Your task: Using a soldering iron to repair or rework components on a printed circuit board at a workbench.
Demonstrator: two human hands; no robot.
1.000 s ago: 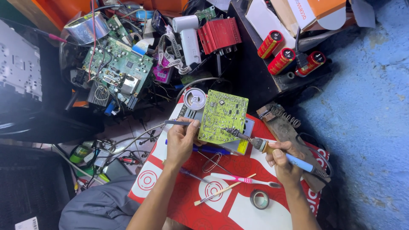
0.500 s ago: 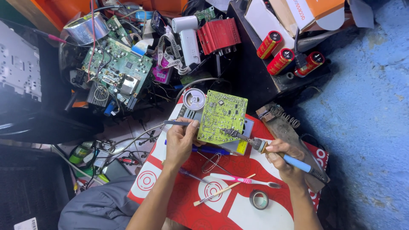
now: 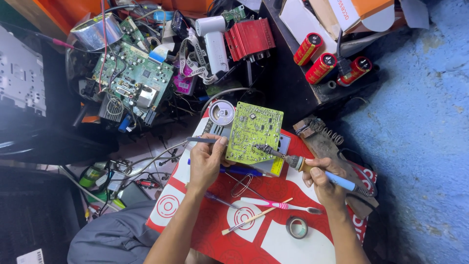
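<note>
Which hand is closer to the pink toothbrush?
Right. The right hand, gripping the soldering iron, is just above the toothbrush head end; the left hand sits farther off, up-left by the green circuit board.

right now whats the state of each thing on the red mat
green circuit board: propped, solder side up
soldering iron: in right hand, tip on board
tweezers: pinched in left hand
round tin: open
toothbrush: lying flat
tape roll: lying flat
</note>
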